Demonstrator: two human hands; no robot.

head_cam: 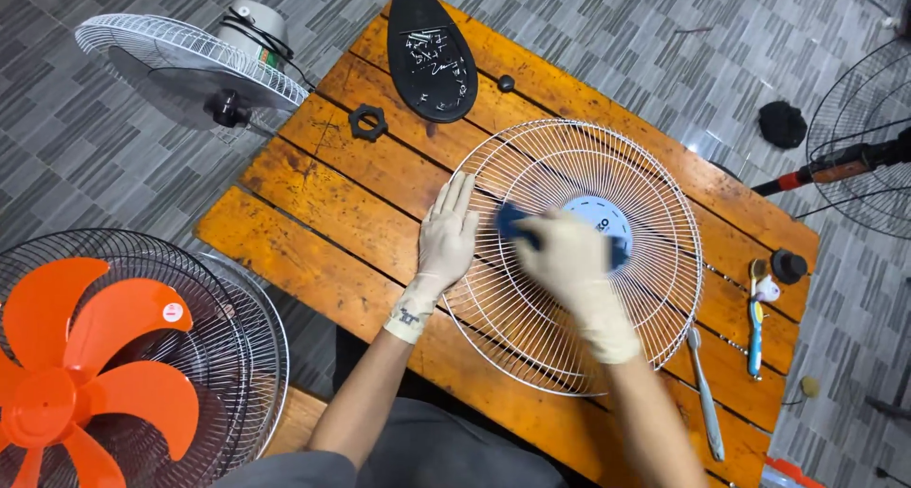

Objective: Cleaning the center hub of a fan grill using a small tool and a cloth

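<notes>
Round white wire fan guard (607, 331) laid on orange wooden tabletop (323, 203) | left hand (446, 237) released, pressed flat on guard rim | right hand (569, 256) clenched on dark blue cloth (512, 222)

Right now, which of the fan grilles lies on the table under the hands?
The white grille with the pale blue centre; the other grilles are on the floor around the table.

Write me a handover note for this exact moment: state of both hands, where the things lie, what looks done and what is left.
Left hand: gloved, flat on the white fan guard's left rim, steadying it.
Right hand: gloved, closed on a dark blue cloth, pressed on the wires near the guard's round centre plate.
The guard lies flat on the wooden table. Black nut and black cover lie at the far side; toothbrushes at the right edge.
Done: guard is off a fan. How much wiping is left cannot be told.
</notes>
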